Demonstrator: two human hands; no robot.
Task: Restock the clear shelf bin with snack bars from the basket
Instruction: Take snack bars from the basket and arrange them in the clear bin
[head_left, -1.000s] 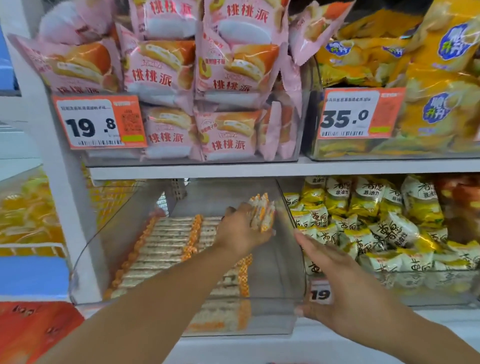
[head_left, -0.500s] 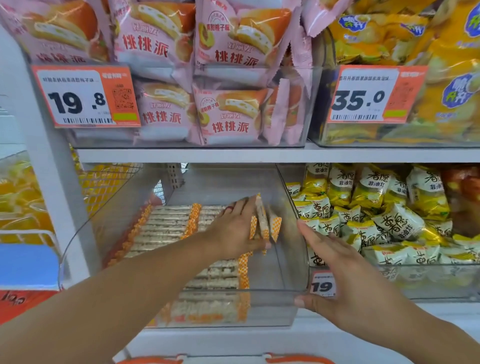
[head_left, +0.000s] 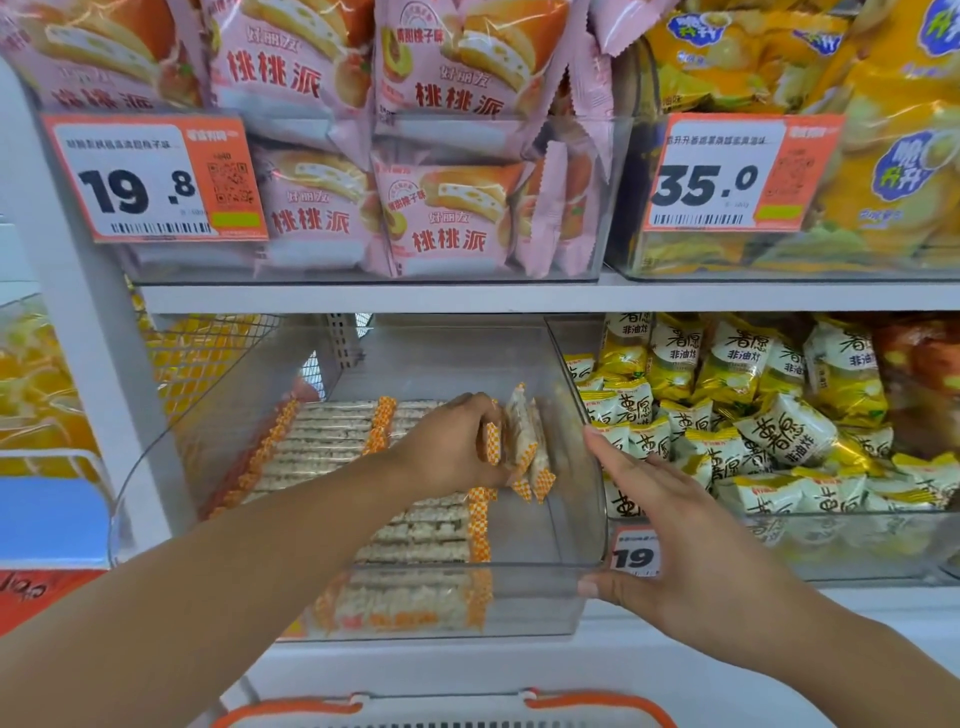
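The clear shelf bin (head_left: 545, 597) sits pulled forward on the lower shelf. Rows of snack bars (head_left: 332, 447) with orange-checked ends lie flat along its left and middle. My left hand (head_left: 452, 447) reaches inside the bin and grips a few upright snack bars (head_left: 522, 436) near the bin's right side, above the bare floor there. My right hand (head_left: 675, 535) holds the bin's front right corner, thumb on the front wall, fingers along the right wall. The basket (head_left: 441, 709) shows only as an orange-and-white rim at the bottom edge.
A neighbouring clear bin of yellow-green snack packs (head_left: 753, 426) stands right of the bin, with a price tag (head_left: 634, 556) behind my right hand. Above, the upper shelf (head_left: 363, 299) carries pink pie bags (head_left: 441, 208) and yellow chip bags (head_left: 883, 171). A wire divider (head_left: 208, 353) is at left.
My left hand has lowered the held snack bars deeper into the bin's right side. My right hand stays on the bin's corner. The view has tilted down, bringing the basket rim into sight.
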